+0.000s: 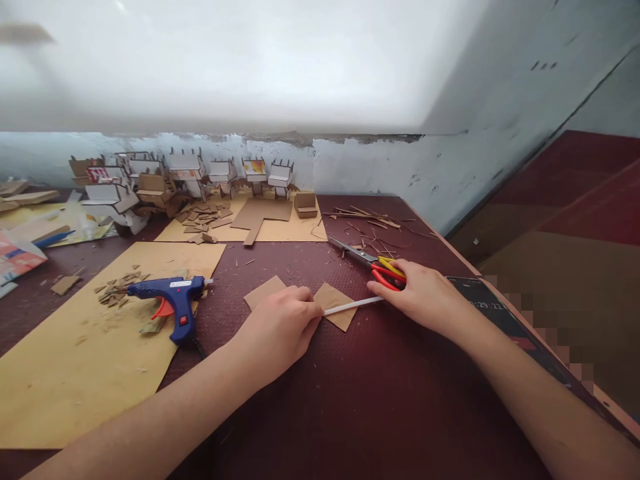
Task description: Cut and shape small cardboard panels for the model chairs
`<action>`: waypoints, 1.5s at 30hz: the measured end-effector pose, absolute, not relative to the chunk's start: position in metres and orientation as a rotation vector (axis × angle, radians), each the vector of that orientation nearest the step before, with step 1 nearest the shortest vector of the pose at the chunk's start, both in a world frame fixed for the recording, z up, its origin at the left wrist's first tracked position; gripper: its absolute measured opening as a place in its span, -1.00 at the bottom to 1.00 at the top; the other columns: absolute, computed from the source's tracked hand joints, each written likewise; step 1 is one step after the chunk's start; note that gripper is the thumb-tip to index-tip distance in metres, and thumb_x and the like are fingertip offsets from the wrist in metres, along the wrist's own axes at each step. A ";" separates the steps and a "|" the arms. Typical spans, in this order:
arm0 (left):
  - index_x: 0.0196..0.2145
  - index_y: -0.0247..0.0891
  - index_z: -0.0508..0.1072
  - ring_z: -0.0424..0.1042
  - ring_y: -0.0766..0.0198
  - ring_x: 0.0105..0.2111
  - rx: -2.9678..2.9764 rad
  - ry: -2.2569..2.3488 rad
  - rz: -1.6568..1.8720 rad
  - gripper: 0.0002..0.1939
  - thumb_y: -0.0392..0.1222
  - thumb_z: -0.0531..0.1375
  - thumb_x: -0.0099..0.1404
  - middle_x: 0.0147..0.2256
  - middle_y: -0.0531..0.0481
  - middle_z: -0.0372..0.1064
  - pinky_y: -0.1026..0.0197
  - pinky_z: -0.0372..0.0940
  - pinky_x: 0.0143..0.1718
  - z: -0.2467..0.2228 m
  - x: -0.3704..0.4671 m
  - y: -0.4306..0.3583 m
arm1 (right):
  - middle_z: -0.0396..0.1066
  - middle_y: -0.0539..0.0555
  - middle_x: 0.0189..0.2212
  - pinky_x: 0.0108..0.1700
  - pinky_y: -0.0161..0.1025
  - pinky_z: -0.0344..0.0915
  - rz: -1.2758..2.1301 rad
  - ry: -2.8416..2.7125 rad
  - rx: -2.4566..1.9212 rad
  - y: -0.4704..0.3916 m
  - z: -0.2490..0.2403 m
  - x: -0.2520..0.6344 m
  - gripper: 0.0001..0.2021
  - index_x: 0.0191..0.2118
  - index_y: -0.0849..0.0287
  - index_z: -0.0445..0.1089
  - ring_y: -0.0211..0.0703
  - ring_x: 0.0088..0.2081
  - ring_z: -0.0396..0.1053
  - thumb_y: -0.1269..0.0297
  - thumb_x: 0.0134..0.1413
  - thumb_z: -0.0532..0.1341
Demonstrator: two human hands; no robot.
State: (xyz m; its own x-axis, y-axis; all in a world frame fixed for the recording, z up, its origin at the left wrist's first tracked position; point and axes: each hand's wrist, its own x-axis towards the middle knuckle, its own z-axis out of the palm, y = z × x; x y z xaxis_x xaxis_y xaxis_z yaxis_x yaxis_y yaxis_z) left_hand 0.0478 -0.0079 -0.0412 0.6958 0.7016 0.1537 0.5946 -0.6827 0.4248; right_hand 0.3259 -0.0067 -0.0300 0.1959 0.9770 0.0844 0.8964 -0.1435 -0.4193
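My left hand is closed, its fingertips pinched at the left end of a thin white strip. The strip crosses over a brown cardboard piece, and its other end reaches close under my right thumb. A second cardboard piece lies partly hidden behind my left hand. My right hand grips the red and yellow handles of a pair of scissors. The blades point away to the left, low over the table or resting on it; I cannot tell which.
A blue glue gun lies on a yellow board at left, among cardboard scraps. Small cardboard chair-like models stand along the wall. Thin offcuts lie at the back right. A phone with a timer lies beyond my right wrist.
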 end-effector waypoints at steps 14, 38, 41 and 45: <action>-0.25 -0.20 0.66 0.50 0.19 -0.26 2.497 1.004 0.490 -0.73 -0.33 0.13 0.45 -0.29 -0.06 0.49 0.17 0.34 -0.20 -0.041 0.048 -0.005 | 0.37 0.06 -0.37 -0.30 -0.18 0.34 1.362 -1.146 -1.076 -0.043 -0.009 0.248 -0.81 -0.29 0.13 0.41 -0.12 -0.39 0.31 0.12 0.13 0.29; -0.42 -0.23 0.61 0.46 0.12 -0.30 2.652 1.227 0.322 -0.72 -0.34 0.16 0.39 -0.36 -0.08 0.51 0.15 0.27 -0.27 -0.026 0.046 -0.010 | 0.29 -0.03 -0.45 -0.43 -0.22 0.26 1.079 -1.344 -1.199 -0.049 -0.043 0.222 -0.78 -0.28 0.12 0.34 -0.21 -0.50 0.23 0.10 0.34 0.21; -0.40 -0.23 0.61 0.46 0.14 -0.29 2.664 1.228 0.332 -0.73 -0.33 0.16 0.41 -0.35 -0.07 0.50 0.16 0.27 -0.24 -0.028 0.047 -0.010 | 0.29 -0.04 -0.45 -0.43 -0.23 0.26 1.076 -1.353 -1.191 -0.047 -0.043 0.221 -0.81 -0.26 0.12 0.35 -0.22 -0.50 0.22 0.13 0.35 0.21; -0.38 -0.21 0.62 0.46 0.16 -0.28 2.663 1.224 0.362 -0.72 -0.29 0.14 0.43 -0.33 -0.05 0.51 0.17 0.28 -0.23 -0.031 0.048 -0.008 | 0.28 -0.05 -0.45 -0.42 -0.23 0.25 1.067 -1.354 -1.179 -0.046 -0.044 0.220 -0.82 -0.27 0.12 0.35 -0.23 -0.50 0.21 0.15 0.35 0.21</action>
State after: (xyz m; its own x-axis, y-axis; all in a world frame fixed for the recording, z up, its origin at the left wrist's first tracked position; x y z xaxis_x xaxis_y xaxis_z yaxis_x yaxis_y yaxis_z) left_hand 0.0475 -0.0083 -0.0314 0.6297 0.7639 0.1413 0.7180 -0.6417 0.2696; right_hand 0.2200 -0.0457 -0.0438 -0.0185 0.9911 0.1322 0.1034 0.1334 -0.9857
